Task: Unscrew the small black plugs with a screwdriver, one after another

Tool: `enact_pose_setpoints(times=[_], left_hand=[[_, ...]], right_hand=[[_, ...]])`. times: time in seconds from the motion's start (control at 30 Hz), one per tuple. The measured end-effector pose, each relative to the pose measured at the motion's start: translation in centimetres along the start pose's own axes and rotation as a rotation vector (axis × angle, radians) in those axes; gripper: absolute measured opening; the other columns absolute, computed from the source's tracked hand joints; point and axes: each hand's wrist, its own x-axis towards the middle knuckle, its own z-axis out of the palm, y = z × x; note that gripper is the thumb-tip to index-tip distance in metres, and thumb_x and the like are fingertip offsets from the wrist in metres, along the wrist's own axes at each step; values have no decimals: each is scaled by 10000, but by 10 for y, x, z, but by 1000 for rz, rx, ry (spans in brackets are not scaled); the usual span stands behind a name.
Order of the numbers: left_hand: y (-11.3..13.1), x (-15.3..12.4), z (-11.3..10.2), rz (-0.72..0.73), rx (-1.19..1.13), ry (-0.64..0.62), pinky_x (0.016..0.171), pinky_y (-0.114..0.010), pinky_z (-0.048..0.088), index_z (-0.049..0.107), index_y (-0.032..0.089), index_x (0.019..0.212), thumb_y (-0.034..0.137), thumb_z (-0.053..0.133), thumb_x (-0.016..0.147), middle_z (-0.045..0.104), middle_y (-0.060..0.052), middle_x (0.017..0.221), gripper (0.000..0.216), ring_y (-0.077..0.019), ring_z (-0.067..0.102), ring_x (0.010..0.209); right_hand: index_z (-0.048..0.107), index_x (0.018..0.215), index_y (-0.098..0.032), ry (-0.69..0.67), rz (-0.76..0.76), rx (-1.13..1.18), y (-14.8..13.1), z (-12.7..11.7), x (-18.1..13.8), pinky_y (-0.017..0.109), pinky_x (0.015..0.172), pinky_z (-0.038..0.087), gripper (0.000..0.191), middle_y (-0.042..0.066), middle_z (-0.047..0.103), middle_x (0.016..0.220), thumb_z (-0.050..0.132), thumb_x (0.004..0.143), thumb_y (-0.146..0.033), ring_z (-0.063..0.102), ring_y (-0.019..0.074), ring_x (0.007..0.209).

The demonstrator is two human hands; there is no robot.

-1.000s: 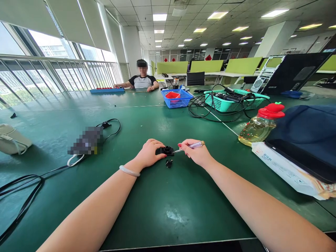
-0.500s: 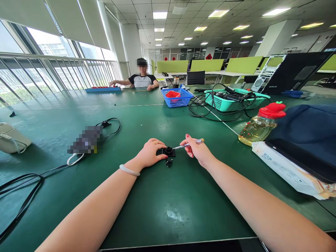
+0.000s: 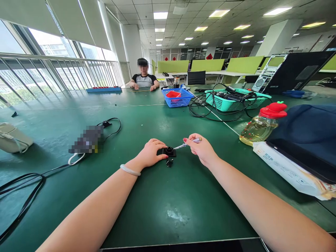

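A green table [image 3: 147,210] spreads under both hands. At its far edge, well beyond the left hand, sits another person [image 3: 144,81]. A black computer case [image 3: 294,73] leans far off, beyond and to the right of the right hand. Nearer, to that hand's right, lies a dark blue cloth [image 3: 307,129]. Ahead of the right hand stands a green basket [image 3: 228,106] of cables, with a blue basket [image 3: 178,103] to its left. Right of the right hand are a white packet [image 3: 278,167] and a tilted bottle [image 3: 258,130] with a red lid.

The hands are apart. The right hand [image 3: 202,150] grips a screwdriver [image 3: 196,140], which points left. The left hand [image 3: 151,152] pinches a black block [image 3: 170,152] between thumb and fingers; the block lies between the hands, and whether the screwdriver's tip touches it cannot be told. A small black piece [image 3: 169,162] lies just on its near side.
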Motion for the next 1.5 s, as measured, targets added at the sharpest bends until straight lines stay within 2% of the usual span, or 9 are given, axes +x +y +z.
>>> enact_pose_setpoints(times=[0.1, 0.27, 0.5, 0.63, 0.87, 0.97, 1.1, 1.23, 1.5], left_hand=[[0, 0, 0, -2, -2, -3, 1086, -457, 395, 720, 257, 1121, 409, 716, 815, 691, -53, 1202, 342, -279, 518, 1205], [0, 1, -1, -3, -2, -16, 1091, -461, 392, 719, 241, 1126, 410, 722, 809, 691, -59, 1210, 359, -281, 519, 1206], [-2, 1, 1, 15, 6, -6, 1093, -463, 391, 718, 242, 1122, 401, 719, 812, 692, -59, 1208, 349, -282, 523, 1208], [-3, 1, 2, 22, 10, 1, 1090, -461, 391, 713, 251, 1133, 400, 713, 818, 693, -57, 1200, 348, -280, 521, 1207], [-2, 1, 1, -39, 48, 1, 1047, -442, 427, 716, 256, 1113, 442, 755, 776, 708, -54, 1157, 386, -281, 545, 1170], [-1, 2, 0, -60, 79, -6, 1033, -435, 439, 711, 239, 1129, 470, 779, 744, 714, -64, 1134, 454, -280, 566, 1138], [-1, 3, 0, -66, 101, -9, 1029, -438, 446, 716, 238, 1120, 481, 775, 744, 715, -68, 1103, 452, -288, 566, 1138], [0, 2, -1, -41, 91, -9, 1003, -445, 463, 716, 243, 1108, 457, 747, 774, 713, -66, 1067, 398, -282, 579, 1094], [3, 0, -1, -27, 67, -14, 995, -446, 465, 716, 231, 1091, 411, 725, 793, 704, -73, 1064, 348, -278, 583, 1076]], right_hand=[[519, 703, -216, 25, 19, 58, -1, -1, 1, 203, 384, 227, 503, -112, 326, 497, 805, 633, -625, 288, 50, 401], [598, 824, -222, 36, -143, 35, -2, -1, 0, 231, 443, 373, 445, -60, 481, 651, 734, 719, -632, 436, 73, 465], [635, 952, -240, 18, -341, -306, -2, 0, -5, 333, 689, 517, 307, 9, 631, 782, 617, 860, -532, 613, 170, 698], [588, 961, -244, 12, -345, -361, -2, 3, -6, 418, 844, 524, 226, 56, 727, 950, 609, 878, -453, 680, 224, 898], [543, 991, -244, 100, -479, -223, -12, 3, -14, 426, 859, 560, 191, 58, 728, 934, 599, 911, -408, 713, 217, 897], [525, 1062, -255, 23, -627, -252, -17, 5, -24, 404, 849, 572, 161, 44, 718, 944, 573, 943, -352, 713, 205, 898], [531, 1088, -261, -104, -781, -481, -18, 14, -35, 381, 865, 567, 134, 43, 718, 973, 532, 955, -252, 702, 196, 919], [566, 1049, -279, -175, -799, -624, -15, 20, -37, 405, 909, 547, 125, 43, 716, 989, 515, 942, -238, 680, 217, 948], [570, 1054, -290, -223, -796, -631, -14, 21, -36, 425, 917, 541, 142, 34, 714, 976, 515, 936, -234, 671, 218, 922]])
